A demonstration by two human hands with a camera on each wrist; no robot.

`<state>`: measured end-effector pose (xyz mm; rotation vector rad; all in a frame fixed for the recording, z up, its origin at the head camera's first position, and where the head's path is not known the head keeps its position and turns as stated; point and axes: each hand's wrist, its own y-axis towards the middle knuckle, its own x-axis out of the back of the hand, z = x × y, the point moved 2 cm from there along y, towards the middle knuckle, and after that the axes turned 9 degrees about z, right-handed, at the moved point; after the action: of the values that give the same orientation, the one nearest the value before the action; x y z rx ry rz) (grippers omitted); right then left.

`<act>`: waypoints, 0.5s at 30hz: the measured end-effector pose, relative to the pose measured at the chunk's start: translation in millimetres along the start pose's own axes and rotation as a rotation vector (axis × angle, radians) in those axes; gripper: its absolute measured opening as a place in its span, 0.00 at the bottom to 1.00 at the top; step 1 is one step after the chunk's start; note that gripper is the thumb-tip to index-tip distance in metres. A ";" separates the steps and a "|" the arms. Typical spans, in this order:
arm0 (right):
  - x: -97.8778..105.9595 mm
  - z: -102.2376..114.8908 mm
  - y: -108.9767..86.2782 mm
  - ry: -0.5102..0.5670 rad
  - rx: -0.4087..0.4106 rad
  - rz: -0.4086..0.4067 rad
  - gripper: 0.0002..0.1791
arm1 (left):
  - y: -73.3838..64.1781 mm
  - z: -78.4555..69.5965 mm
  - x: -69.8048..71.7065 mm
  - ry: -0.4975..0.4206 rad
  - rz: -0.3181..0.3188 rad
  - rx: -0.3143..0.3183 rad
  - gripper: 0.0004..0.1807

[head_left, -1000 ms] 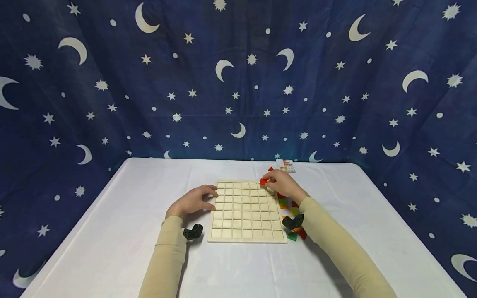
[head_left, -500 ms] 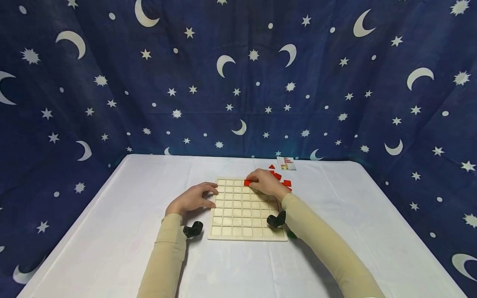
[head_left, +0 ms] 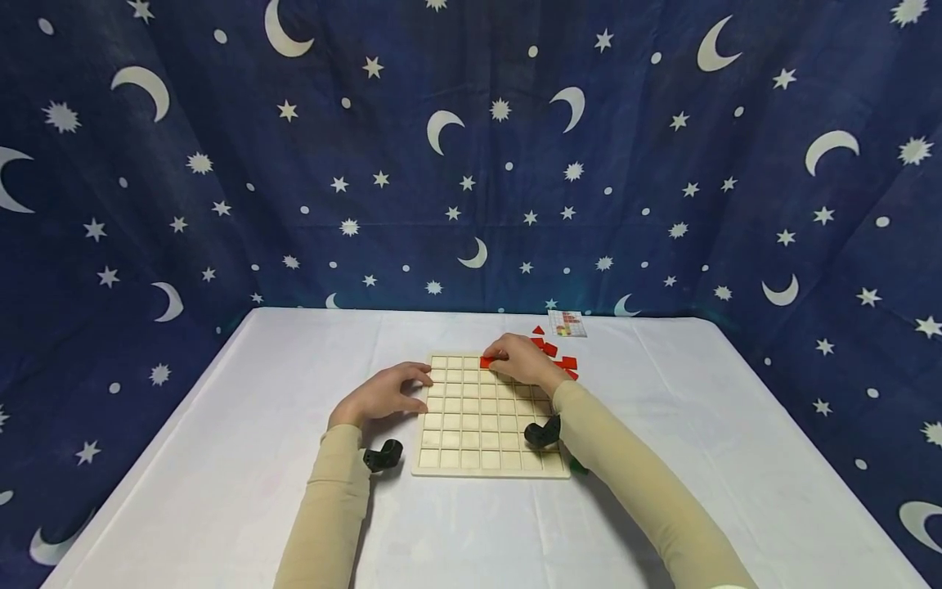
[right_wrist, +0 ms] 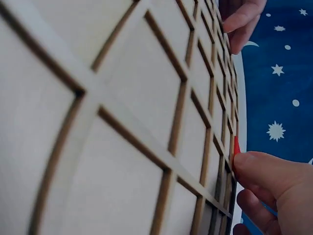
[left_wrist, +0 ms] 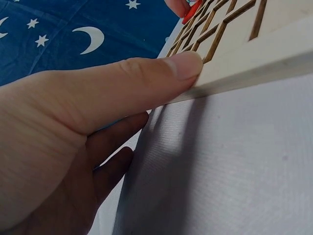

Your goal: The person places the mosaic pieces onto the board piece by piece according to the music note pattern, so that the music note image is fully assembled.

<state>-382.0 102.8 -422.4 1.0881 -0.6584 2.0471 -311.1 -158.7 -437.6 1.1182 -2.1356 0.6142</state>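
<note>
My right hand (head_left: 524,360) pinches a small red square tile (head_left: 486,362) between thumb and fingers, over the far row of a pale wooden grid board (head_left: 471,424). In the right wrist view the tile (right_wrist: 236,145) shows as a thin red sliver at the thumb tip. Whether it sits inside a cell cannot be told. At the board's left side lies my left hand (head_left: 381,394), its fingers spread and relaxed. The left wrist view shows the left thumb (left_wrist: 146,81) laid on the board's edge (left_wrist: 254,68), with its other fingers lower down.
Right of the board's far corner lie several red tiles (head_left: 569,362) and a red triangle (head_left: 538,330). Behind them is a printed pattern card (head_left: 567,324). A green piece (head_left: 578,466) shows partly under the right forearm. A blue star-patterned curtain (head_left: 353,164) closes off the white table's back.
My right hand has moved left along the board's far row with the red tile, then stayed nearly still over the last half second. The left hand keeps its place at the board's edge.
</note>
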 end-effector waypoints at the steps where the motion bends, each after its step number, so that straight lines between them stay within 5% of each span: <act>1: -0.2 0.3 -0.1 -0.011 0.006 -0.003 0.14 | 0.0 -0.3 0.1 0.007 0.000 -0.005 0.22; 10: -3.3 -1.7 -1.7 -0.019 0.016 -0.041 0.14 | 0.1 -1.4 0.5 -0.004 0.005 0.006 0.22; 15: 0.4 -4.1 -6.9 0.064 0.018 -0.049 0.16 | -0.4 -1.1 0.8 -0.011 0.005 0.013 0.22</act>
<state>-378.8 110.1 -423.4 1.0341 -0.5765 2.0409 -310.8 -158.6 -436.3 1.1261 -2.1475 0.6262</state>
